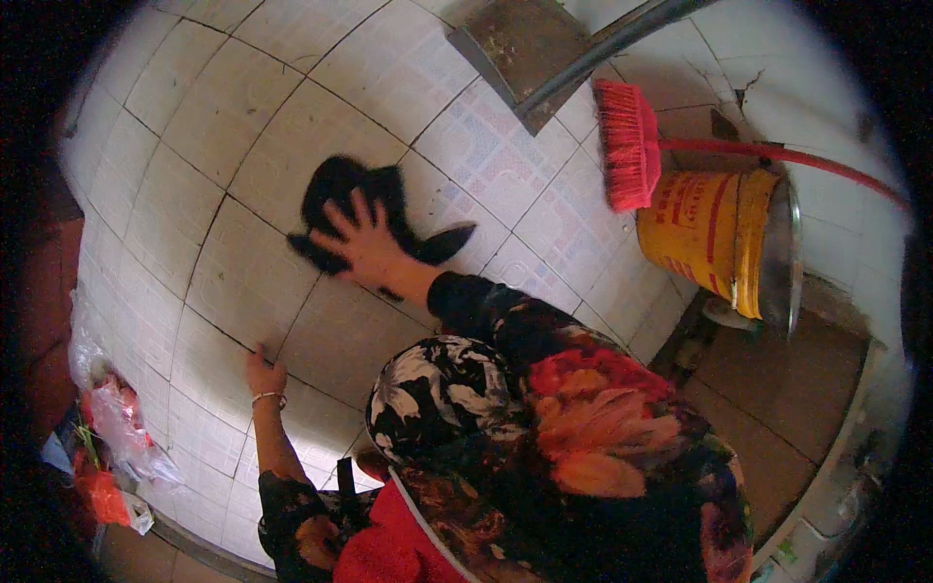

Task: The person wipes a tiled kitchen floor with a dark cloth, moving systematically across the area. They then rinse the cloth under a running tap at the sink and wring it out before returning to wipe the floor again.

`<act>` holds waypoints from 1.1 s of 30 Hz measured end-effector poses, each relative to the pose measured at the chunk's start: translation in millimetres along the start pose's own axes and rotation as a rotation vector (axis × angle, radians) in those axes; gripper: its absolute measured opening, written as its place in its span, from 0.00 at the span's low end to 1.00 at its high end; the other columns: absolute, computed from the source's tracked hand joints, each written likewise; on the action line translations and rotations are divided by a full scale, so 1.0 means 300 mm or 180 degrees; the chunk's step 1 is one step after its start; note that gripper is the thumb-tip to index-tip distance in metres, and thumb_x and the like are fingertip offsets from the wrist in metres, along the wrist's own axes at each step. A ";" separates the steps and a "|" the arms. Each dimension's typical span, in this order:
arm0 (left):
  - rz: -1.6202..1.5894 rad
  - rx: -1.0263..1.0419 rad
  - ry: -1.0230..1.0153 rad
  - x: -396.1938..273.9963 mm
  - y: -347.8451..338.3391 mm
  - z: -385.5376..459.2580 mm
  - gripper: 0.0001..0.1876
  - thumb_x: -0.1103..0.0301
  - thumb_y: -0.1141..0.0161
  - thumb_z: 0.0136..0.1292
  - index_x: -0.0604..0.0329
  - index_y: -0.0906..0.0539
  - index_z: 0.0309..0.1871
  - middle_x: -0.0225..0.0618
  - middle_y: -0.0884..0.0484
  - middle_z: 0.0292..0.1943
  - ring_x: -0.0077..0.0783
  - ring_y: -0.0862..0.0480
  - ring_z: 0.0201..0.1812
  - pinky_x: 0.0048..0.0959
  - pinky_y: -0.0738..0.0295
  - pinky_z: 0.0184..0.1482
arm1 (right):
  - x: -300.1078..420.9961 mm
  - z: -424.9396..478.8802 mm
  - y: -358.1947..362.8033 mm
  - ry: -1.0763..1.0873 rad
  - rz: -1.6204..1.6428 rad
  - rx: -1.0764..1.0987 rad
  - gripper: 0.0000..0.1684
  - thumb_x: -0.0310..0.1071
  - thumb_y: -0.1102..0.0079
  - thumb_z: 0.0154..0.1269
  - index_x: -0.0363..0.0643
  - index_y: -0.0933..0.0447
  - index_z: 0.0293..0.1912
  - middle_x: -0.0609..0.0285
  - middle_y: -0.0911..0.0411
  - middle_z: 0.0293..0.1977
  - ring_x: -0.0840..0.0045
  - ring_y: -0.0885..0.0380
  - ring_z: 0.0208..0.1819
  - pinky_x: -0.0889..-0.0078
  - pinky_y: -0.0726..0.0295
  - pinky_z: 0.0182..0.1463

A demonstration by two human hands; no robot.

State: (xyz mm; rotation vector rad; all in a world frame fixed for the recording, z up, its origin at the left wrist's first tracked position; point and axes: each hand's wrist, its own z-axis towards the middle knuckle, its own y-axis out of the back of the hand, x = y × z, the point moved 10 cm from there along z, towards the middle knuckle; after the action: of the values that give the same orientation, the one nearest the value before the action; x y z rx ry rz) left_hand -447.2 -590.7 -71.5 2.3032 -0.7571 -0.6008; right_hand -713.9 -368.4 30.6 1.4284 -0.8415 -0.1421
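Observation:
With fingers spread, my right hand (361,244) lies palm down over a crumpled black cloth (332,175). The cloth rests on a white tiled surface (219,284) with dark joints and a faint pattern. One pointed end of the cloth sticks out beyond my wrist. My left hand (266,375), with a bracelet at the wrist, is low on the left over the same tiles. Nothing shows in it, but its fingers are small and partly hidden; I cannot tell whether they touch the tiles. A bent knee in floral fabric (444,386) is below my right forearm.
Right of the cloth is a red-bristled broom (628,146) beside a yellow bucket (692,233). A dark flat metal piece with a long grey handle (525,51), perhaps a dustpan, reaches in from the top. Plastic bags (116,423) lie at lower left. Brown tiles (765,408) appear at right.

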 end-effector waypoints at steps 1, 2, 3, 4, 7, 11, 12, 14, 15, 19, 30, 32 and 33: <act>-0.0166 -0.0017 0.0045 0.005 0.001 -0.005 0.36 0.72 0.40 0.42 0.63 0.31 0.62 0.57 0.33 0.62 0.54 0.33 0.64 0.38 0.39 0.66 | 0.058 -0.002 -0.033 0.0276 0.0045 0.0193 0.49 0.56 0.32 0.43 0.71 0.42 0.67 0.56 0.61 0.73 0.38 0.70 0.71 0.21 0.59 0.62; -0.0323 -0.0045 0.0081 0.008 0.008 -0.006 0.37 0.71 0.40 0.42 0.63 0.31 0.62 0.57 0.33 0.62 0.54 0.34 0.64 0.38 0.39 0.66 | 0.053 -0.021 -0.027 0.0403 0.0130 0.0213 0.47 0.53 0.31 0.45 0.71 0.41 0.66 0.61 0.58 0.72 0.42 0.66 0.71 0.22 0.56 0.62; -0.0493 -0.0128 0.0049 0.073 -0.005 -0.022 0.37 0.71 0.40 0.42 0.63 0.31 0.62 0.57 0.33 0.62 0.54 0.34 0.64 0.37 0.39 0.66 | 0.003 -0.038 -0.011 0.0136 0.0053 0.0249 0.47 0.52 0.32 0.45 0.71 0.40 0.66 0.61 0.58 0.72 0.43 0.64 0.71 0.23 0.55 0.62; -0.0667 -0.0186 -0.0033 0.088 -0.015 -0.017 0.37 0.71 0.40 0.41 0.64 0.31 0.62 0.56 0.34 0.63 0.54 0.34 0.64 0.37 0.40 0.67 | -0.082 -0.077 0.022 -0.0177 -0.0058 0.0285 0.46 0.51 0.32 0.46 0.70 0.40 0.66 0.62 0.57 0.72 0.44 0.63 0.71 0.25 0.54 0.62; -0.0107 -0.0180 -0.0029 0.046 0.004 -0.023 0.36 0.71 0.39 0.42 0.63 0.30 0.61 0.57 0.32 0.61 0.54 0.32 0.63 0.39 0.37 0.65 | -0.404 -0.268 0.206 -0.1389 -0.0398 -0.0294 0.44 0.48 0.32 0.47 0.69 0.39 0.65 0.63 0.56 0.72 0.47 0.58 0.70 0.30 0.50 0.62; -0.0688 0.0053 -0.0089 0.024 -0.016 -0.027 0.32 0.70 0.37 0.42 0.62 0.28 0.58 0.54 0.28 0.57 0.55 0.28 0.58 0.40 0.32 0.60 | -0.841 -0.513 0.420 -0.2721 -0.1504 -0.0623 0.41 0.56 0.38 0.53 0.69 0.41 0.66 0.62 0.53 0.71 0.48 0.55 0.69 0.32 0.48 0.63; -0.0833 -0.0022 -0.0372 0.003 -0.026 -0.017 0.32 0.70 0.37 0.42 0.62 0.27 0.57 0.53 0.27 0.55 0.55 0.27 0.56 0.40 0.30 0.58 | -0.909 -0.565 0.470 -0.2598 -0.1696 -0.1004 0.39 0.57 0.39 0.54 0.67 0.38 0.65 0.61 0.48 0.69 0.49 0.50 0.67 0.39 0.43 0.63; -0.0475 -0.0038 -0.0399 -0.004 0.016 -0.038 0.27 0.69 0.37 0.45 0.61 0.25 0.53 0.49 0.24 0.49 0.53 0.24 0.52 0.40 0.28 0.54 | -0.947 -0.592 0.498 -0.2613 -0.1292 -0.0788 0.42 0.57 0.39 0.54 0.60 0.39 0.66 0.59 0.46 0.69 0.48 0.47 0.66 0.42 0.39 0.62; -0.0001 0.0163 -0.0237 -0.024 0.035 -0.024 0.23 0.68 0.38 0.47 0.61 0.24 0.50 0.46 0.21 0.46 0.52 0.23 0.49 0.39 0.27 0.52 | -0.916 -0.648 0.477 -0.2452 -0.1405 -0.1032 0.43 0.56 0.41 0.55 0.61 0.43 0.69 0.56 0.53 0.71 0.45 0.51 0.67 0.37 0.42 0.62; 0.0609 0.0849 -0.1274 0.173 0.023 0.054 0.16 0.58 0.40 0.54 0.59 0.20 0.41 0.43 0.18 0.37 0.49 0.20 0.44 0.38 0.26 0.48 | -0.580 -0.457 0.276 -0.1793 -0.0916 -0.0180 0.49 0.57 0.39 0.52 0.65 0.49 0.71 0.47 0.64 0.72 0.39 0.64 0.70 0.26 0.55 0.63; -0.1813 -0.1074 0.1542 0.376 1.099 -0.661 0.24 0.55 0.43 0.61 0.50 0.25 0.60 0.28 0.23 0.50 0.24 0.23 0.46 0.28 0.25 0.41 | -0.505 0.547 0.321 -0.1432 -0.0868 -0.0777 0.44 0.67 0.54 0.60 0.65 0.51 0.71 0.40 0.65 0.71 0.31 0.66 0.68 0.19 0.59 0.60; -0.1832 -0.1014 0.2205 0.678 1.004 -0.968 0.24 0.57 0.43 0.61 0.48 0.26 0.61 0.31 0.22 0.49 0.26 0.22 0.42 0.28 0.25 0.38 | -0.458 0.638 0.301 -0.1148 -0.0857 -0.0725 0.45 0.68 0.53 0.58 0.64 0.50 0.71 0.39 0.64 0.71 0.29 0.65 0.68 0.18 0.59 0.60; -0.2659 -0.1041 0.2204 0.816 0.881 -1.099 0.24 0.59 0.44 0.61 0.48 0.28 0.62 0.35 0.23 0.50 0.31 0.21 0.42 0.35 0.24 0.40 | -0.431 0.651 0.288 -0.1021 -0.0885 -0.0635 0.46 0.69 0.53 0.58 0.63 0.50 0.71 0.39 0.64 0.71 0.30 0.65 0.68 0.18 0.59 0.60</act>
State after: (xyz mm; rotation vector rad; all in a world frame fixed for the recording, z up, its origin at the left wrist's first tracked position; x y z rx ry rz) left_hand -171.5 -777.6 285.6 2.2136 0.6119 -0.1902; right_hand -953.6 -437.7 37.3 1.3454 -0.8566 -0.6635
